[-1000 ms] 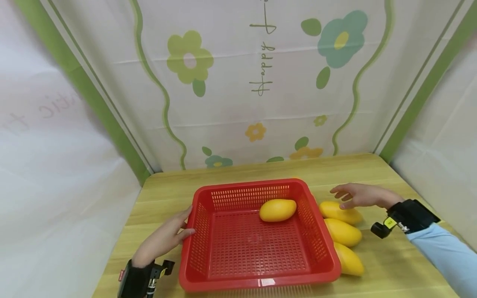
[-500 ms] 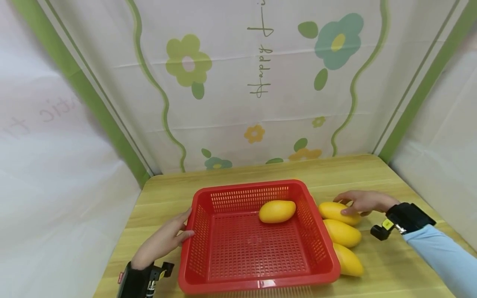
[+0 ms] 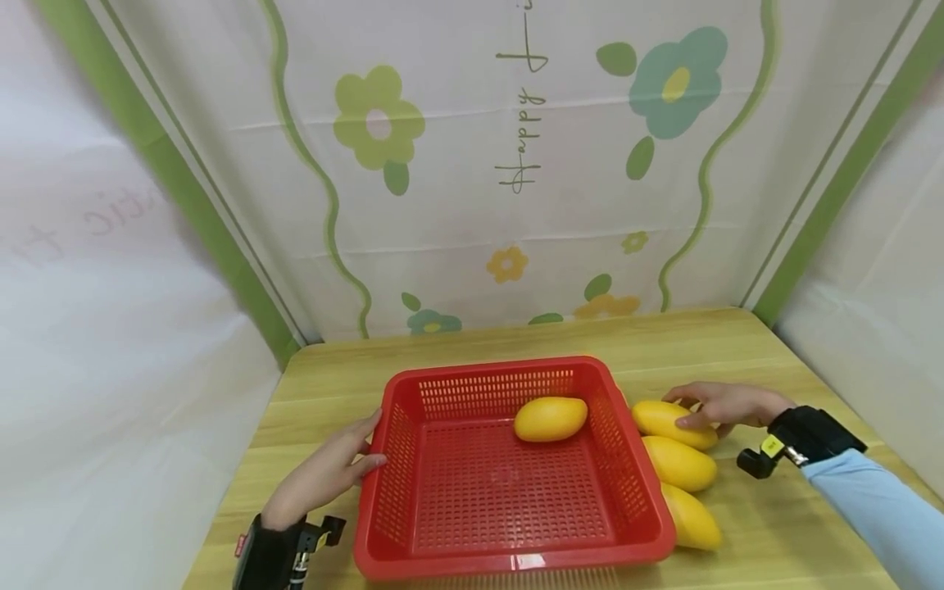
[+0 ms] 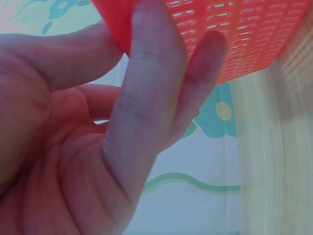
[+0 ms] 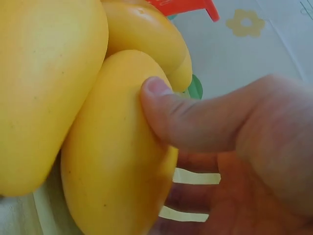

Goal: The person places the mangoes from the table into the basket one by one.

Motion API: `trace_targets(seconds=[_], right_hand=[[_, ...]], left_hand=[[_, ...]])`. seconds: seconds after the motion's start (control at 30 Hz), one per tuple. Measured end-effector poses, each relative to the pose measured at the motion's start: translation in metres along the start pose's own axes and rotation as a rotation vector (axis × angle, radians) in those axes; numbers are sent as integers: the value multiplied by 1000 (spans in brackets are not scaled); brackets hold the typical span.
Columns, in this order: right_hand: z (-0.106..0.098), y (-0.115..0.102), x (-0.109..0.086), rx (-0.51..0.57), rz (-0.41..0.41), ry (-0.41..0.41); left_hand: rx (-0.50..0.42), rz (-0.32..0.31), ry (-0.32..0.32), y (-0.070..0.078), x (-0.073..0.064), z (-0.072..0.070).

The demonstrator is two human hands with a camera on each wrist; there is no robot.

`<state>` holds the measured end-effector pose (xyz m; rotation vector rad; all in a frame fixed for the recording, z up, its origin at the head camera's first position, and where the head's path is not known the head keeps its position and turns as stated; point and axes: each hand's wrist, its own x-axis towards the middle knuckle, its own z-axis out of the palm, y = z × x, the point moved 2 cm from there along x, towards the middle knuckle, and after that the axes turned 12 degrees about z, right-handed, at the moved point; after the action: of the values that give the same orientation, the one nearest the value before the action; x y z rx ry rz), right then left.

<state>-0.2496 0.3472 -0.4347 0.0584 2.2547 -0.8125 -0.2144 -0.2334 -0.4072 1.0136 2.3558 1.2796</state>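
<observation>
A red plastic basket with slotted walls stands on the table, and one yellow mango lies inside near its far right corner. My left hand holds the basket's left rim, thumb on one side and fingers on the other. To the basket's right, my right hand grips the farthest mango of a row. Its thumb presses the mango's upper face while the fingers reach round the far side, partly hidden. Two more mangoes, the middle one and the nearest one, lie close by against the basket.
The wooden table ends at a white cloth wall printed with flowers. Similar white cloth walls rise at left and right. Another mango shows behind the gripped one in the right wrist view.
My right hand has come down from above the farthest mango and closed its thumb and fingers on it. The left hand and basket stay put.
</observation>
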Motion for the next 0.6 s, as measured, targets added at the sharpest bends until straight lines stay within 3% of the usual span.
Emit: trace_targets(seconds=[0.33, 0.6], right_hand=[[1, 17, 10, 88, 32, 3], [-7, 13, 5, 130, 31, 15]], left_hand=[[0, 11, -10, -1, -1, 2], [33, 6, -2, 0, -2, 1]])
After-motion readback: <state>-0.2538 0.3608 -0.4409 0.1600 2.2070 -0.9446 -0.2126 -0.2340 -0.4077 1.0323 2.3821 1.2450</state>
